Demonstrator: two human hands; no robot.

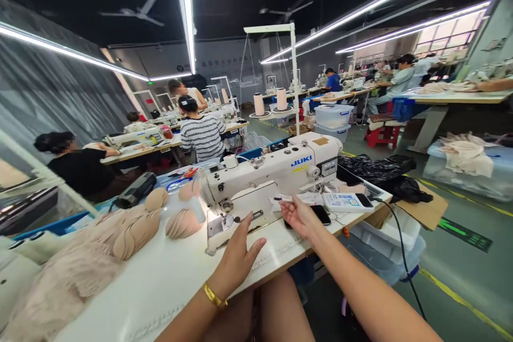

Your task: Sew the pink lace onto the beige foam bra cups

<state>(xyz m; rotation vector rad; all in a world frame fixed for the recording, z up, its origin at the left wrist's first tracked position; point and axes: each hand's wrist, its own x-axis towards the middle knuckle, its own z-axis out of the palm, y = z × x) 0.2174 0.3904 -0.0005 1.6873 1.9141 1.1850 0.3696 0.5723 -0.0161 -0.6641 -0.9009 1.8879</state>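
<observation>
My left hand (240, 256), with a gold bracelet at the wrist, is open over the front edge of the sewing table (160, 288), near the needle end of a white JUKI sewing machine (256, 171). Its thumb stands apart from the fingers and it holds nothing. Just in front of the machine body, my right hand (298, 218) is closed, palm partly up. A thin stick with a dark end (277, 199) pokes out at its fingertips; its kind is too small to tell. Beside that hand lie a dark phone (320, 215) and a white printed box (347, 201).
Stacked beige fabric cups (182, 223) and a heap of beige fabric (80, 278) cover the table's left. Thread cones (281, 99) stand behind the machine. Black plastic bags (377, 171) and a cable (401, 246) are at the right. Co-workers (200, 133) sit at other machines.
</observation>
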